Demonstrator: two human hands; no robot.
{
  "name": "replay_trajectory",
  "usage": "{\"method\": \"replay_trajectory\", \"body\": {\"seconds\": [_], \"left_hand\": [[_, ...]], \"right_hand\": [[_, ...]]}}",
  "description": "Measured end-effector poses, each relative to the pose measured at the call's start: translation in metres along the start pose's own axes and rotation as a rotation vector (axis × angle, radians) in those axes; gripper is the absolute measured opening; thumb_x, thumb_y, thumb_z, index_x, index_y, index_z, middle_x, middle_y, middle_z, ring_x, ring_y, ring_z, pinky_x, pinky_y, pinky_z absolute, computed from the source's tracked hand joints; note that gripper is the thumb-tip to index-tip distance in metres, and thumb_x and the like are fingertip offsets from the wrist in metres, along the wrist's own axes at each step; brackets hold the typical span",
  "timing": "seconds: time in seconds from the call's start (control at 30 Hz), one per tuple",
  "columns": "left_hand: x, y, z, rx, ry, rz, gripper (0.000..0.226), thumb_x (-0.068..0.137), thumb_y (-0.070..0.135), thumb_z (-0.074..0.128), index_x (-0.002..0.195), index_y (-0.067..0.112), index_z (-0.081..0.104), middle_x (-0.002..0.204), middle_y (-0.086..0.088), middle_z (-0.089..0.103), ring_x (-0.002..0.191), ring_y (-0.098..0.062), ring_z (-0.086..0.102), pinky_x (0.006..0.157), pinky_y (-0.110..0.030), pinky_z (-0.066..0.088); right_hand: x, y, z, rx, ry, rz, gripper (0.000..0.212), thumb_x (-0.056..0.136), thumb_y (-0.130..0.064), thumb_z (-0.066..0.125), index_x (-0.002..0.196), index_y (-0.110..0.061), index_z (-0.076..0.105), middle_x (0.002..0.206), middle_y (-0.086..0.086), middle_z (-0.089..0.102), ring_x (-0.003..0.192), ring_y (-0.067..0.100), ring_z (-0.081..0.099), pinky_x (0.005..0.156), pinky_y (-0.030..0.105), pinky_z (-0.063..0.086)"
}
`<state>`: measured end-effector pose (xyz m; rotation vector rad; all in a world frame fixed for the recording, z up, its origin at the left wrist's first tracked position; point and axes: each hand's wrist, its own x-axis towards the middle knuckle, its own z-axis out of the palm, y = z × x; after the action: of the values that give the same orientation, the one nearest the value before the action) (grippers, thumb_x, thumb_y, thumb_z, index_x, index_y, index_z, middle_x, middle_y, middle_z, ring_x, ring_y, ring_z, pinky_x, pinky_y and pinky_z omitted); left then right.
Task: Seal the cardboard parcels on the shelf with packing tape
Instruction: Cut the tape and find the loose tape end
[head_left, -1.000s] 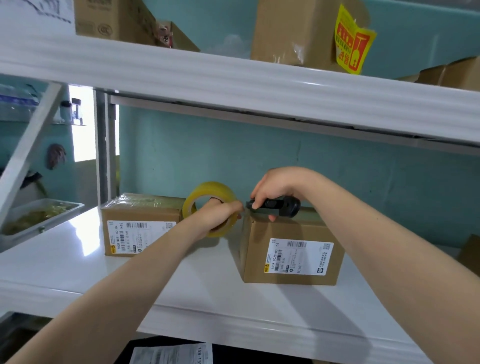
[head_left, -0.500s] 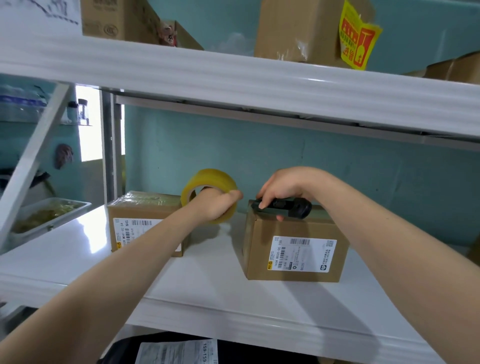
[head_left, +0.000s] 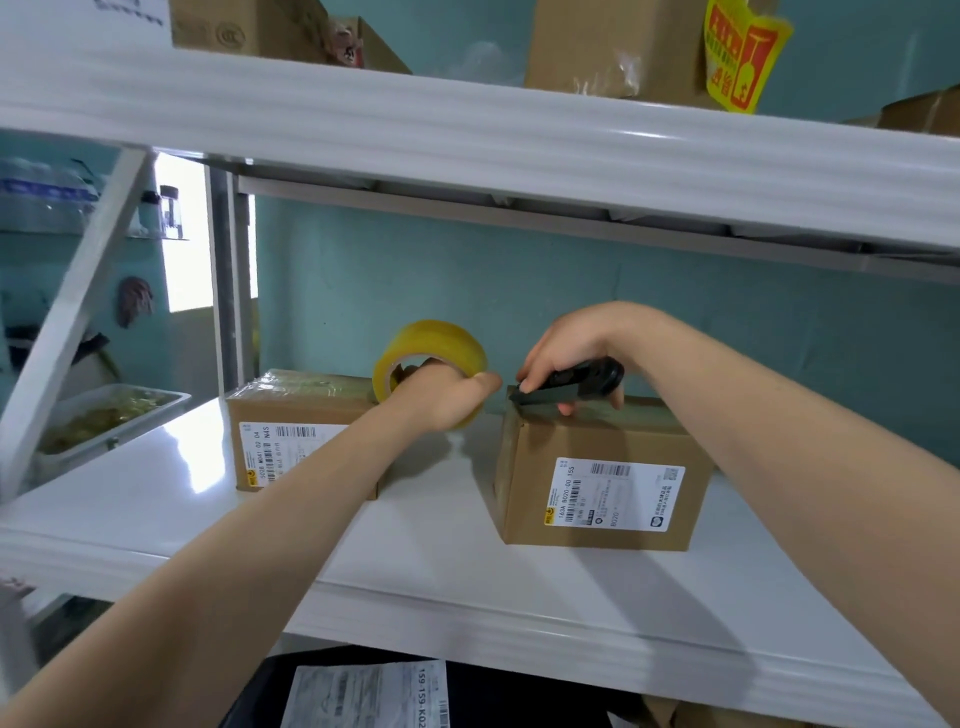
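Observation:
Two cardboard parcels stand on the white shelf (head_left: 467, 587). The right parcel (head_left: 597, 499) has a white label on its front and tape along its top. My right hand (head_left: 571, 348) grips a black utility knife (head_left: 569, 387) whose tip rests at the parcel's top left edge. My left hand (head_left: 447, 400) holds a roll of yellowish packing tape (head_left: 428, 345) just left of that parcel, fingers through the core. The left parcel (head_left: 296, 431), partly hidden by my forearm, is wrapped with shiny tape on top.
An upper shelf (head_left: 467, 140) overhangs close above, carrying more cartons and a yellow-red sticker (head_left: 743, 57). A clear tray (head_left: 104, 421) with contents lies beyond the shelf's left end. A slanted white brace (head_left: 78, 312) crosses at the left. Below the shelf lies a dark package with a label (head_left: 363, 696).
My left hand has lifted the tape roll slightly and held it by the right parcel's corner. The knife stays at the parcel's top left edge. The view has shifted a little.

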<state>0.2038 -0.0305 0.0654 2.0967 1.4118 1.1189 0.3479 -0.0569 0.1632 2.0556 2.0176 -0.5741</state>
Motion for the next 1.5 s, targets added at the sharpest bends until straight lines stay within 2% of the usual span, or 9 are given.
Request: {"method": "replay_trajectory", "body": {"seconds": [0.17, 0.23, 0.37, 0.73, 0.93, 1.03, 1.2, 1.4, 1.5], "left_hand": [[0.001, -0.008, -0.001, -0.064, -0.046, -0.102, 0.036, 0.086, 0.040, 0.054, 0.057, 0.021, 0.044, 0.063, 0.000, 0.046, 0.066, -0.022, 0.047, 0.068, -0.033, 0.037], [0.001, -0.009, -0.001, -0.005, -0.091, -0.154, 0.030, 0.086, 0.046, 0.054, 0.074, 0.018, 0.059, 0.078, -0.003, 0.054, 0.080, -0.024, 0.054, 0.076, -0.034, 0.041], [0.002, -0.004, -0.006, -0.016, -0.181, -0.122, 0.040, 0.058, 0.054, 0.060, 0.077, 0.019, 0.067, 0.079, 0.000, 0.061, 0.085, -0.026, 0.059, 0.079, -0.038, 0.047], [-0.005, 0.006, -0.014, 0.024, -0.226, -0.202, 0.035, 0.063, 0.054, 0.059, 0.075, 0.021, 0.059, 0.085, -0.010, 0.059, 0.082, -0.027, 0.056, 0.074, -0.034, 0.042], [-0.004, 0.008, -0.012, -0.015, -0.173, -0.214, 0.023, 0.088, 0.033, 0.056, 0.071, 0.017, 0.054, 0.074, 0.001, 0.053, 0.071, -0.015, 0.051, 0.061, -0.027, 0.039], [-0.003, 0.010, -0.010, -0.016, -0.161, -0.214, 0.025, 0.089, 0.030, 0.056, 0.067, 0.019, 0.050, 0.070, 0.001, 0.049, 0.071, -0.017, 0.050, 0.060, -0.028, 0.037], [-0.003, 0.014, -0.013, -0.030, -0.147, -0.267, 0.024, 0.089, 0.031, 0.056, 0.071, 0.016, 0.049, 0.071, 0.001, 0.047, 0.066, -0.013, 0.046, 0.059, -0.028, 0.035], [-0.003, 0.017, -0.019, -0.081, -0.128, -0.362, 0.036, 0.084, 0.040, 0.061, 0.103, 0.010, 0.056, 0.100, -0.007, 0.054, 0.089, -0.023, 0.052, 0.077, -0.032, 0.041], [-0.003, 0.024, -0.022, -0.067, -0.131, -0.356, 0.035, 0.086, 0.038, 0.060, 0.108, 0.012, 0.050, 0.109, -0.006, 0.052, 0.097, -0.024, 0.049, 0.081, -0.032, 0.038]], "right_hand": [[0.001, 0.000, -0.001, 0.025, 0.033, -0.024, 0.046, 0.097, -0.033, 0.045, 0.139, -0.013, 0.045, 0.055, -0.001, 0.064, 0.047, 0.009, 0.061, 0.051, 0.042, 0.054], [0.000, 0.002, -0.001, 0.056, 0.047, -0.038, 0.044, 0.097, -0.031, 0.046, 0.138, -0.014, 0.047, 0.058, 0.000, 0.064, 0.049, 0.009, 0.061, 0.064, 0.048, 0.052], [-0.003, 0.003, -0.001, 0.097, 0.068, -0.078, 0.037, 0.098, -0.030, 0.046, 0.134, -0.022, 0.048, 0.053, 0.000, 0.064, 0.052, 0.012, 0.061, 0.079, 0.056, 0.047], [0.015, -0.013, 0.001, -0.111, 0.028, -0.014, 0.047, 0.096, -0.032, 0.046, 0.141, -0.017, 0.043, 0.048, -0.002, 0.064, 0.037, 0.012, 0.058, 0.037, 0.040, 0.050], [0.010, -0.005, -0.005, -0.049, -0.020, -0.093, 0.037, 0.095, -0.024, 0.048, 0.131, -0.015, 0.052, 0.064, 0.009, 0.061, 0.068, 0.020, 0.055, 0.079, 0.062, 0.047], [0.009, 0.000, -0.008, -0.010, -0.065, -0.141, 0.029, 0.094, -0.020, 0.049, 0.121, -0.029, 0.053, 0.083, 0.014, 0.059, 0.067, 0.019, 0.055, 0.084, 0.065, 0.047], [0.005, 0.012, -0.015, 0.108, -0.148, -0.191, 0.025, 0.093, -0.016, 0.047, 0.110, -0.031, 0.057, 0.055, -0.003, 0.062, 0.046, 0.008, 0.055, 0.079, 0.053, 0.050], [0.003, 0.030, -0.017, 0.306, -0.111, -0.215, 0.027, 0.090, -0.017, 0.051, 0.109, -0.030, 0.066, 0.066, 0.007, 0.055, 0.047, 0.009, 0.053, 0.059, 0.037, 0.053], [0.009, 0.039, -0.015, 0.445, 0.009, -0.173, 0.039, 0.091, -0.024, 0.052, 0.130, -0.025, 0.054, 0.117, 0.014, 0.065, 0.077, 0.016, 0.071, 0.051, 0.035, 0.052]]}}
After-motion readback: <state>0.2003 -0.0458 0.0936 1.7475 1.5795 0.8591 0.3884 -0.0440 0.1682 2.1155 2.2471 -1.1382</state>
